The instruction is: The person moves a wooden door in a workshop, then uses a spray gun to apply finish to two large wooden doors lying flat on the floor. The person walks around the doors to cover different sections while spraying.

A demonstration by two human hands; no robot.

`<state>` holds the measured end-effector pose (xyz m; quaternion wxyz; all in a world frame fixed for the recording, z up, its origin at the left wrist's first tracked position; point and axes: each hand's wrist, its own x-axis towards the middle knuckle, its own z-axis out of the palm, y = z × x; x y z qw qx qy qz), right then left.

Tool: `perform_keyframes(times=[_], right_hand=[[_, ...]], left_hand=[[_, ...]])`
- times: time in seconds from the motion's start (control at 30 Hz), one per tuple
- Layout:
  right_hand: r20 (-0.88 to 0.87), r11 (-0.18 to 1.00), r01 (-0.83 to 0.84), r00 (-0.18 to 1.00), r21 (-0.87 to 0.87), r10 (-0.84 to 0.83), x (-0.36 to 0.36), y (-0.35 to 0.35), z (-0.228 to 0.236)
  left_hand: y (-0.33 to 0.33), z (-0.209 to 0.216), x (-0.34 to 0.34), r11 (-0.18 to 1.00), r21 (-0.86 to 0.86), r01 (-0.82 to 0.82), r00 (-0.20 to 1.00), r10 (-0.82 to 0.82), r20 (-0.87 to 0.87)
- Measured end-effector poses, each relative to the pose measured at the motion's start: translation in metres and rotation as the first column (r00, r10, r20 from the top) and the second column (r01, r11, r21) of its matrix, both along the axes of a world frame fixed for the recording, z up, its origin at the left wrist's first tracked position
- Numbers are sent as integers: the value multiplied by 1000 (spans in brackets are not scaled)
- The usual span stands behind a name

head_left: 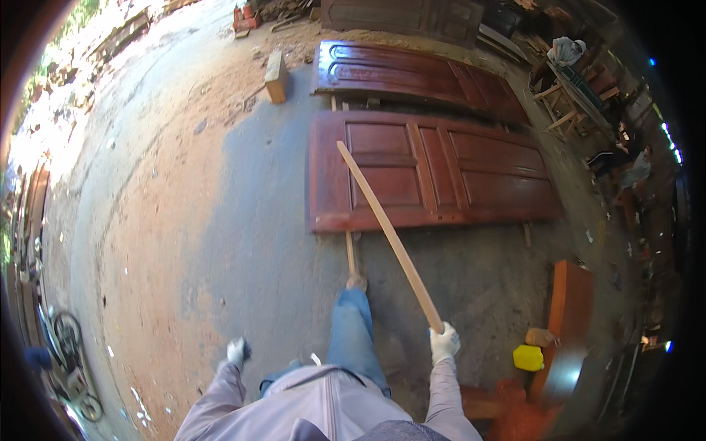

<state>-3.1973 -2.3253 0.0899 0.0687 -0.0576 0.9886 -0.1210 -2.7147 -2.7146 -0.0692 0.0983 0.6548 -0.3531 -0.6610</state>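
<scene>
My right hand (444, 343), in a whitish glove, is closed around the near end of a long, pale wooden strip (397, 246). The strip slants forward and left, its far end showing over a reddish-brown panelled door (489, 158); I cannot tell whether it touches the door. That door lies flat, raised on thin wooden supports. My left hand (237, 352), also gloved, hangs low at my left side over the floor, away from the door. It is too small and blurred to make out its fingers. My foot is close to a wooden support (351, 253) under the door's near edge.
A second, glossy door (412, 73) lies beyond the first. A wooden block (276, 77) stands on the floor behind left. To my right are an orange-brown board (570, 301) and a yellow container (528, 358). A person (566, 51) bends over a workbench at far right.
</scene>
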Motion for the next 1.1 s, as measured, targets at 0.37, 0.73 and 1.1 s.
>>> perform_keyframes(times=[0.37,0.73,1.1], right_hand=[[195,940,323,935,-112,-298,-248,-147,-163],[105,912,295,955,-286,-276,-409,-197,-362],[200,988,143,971,-50,-130,-469,-224,-459]], left_hand=[[14,47,-454,547,-252,799,589,-796,139],[115,-84,-536,-367,-91,926,-370,-928,-25],[93,-103,-542,-395,-309,865,-427,-903,-41]])
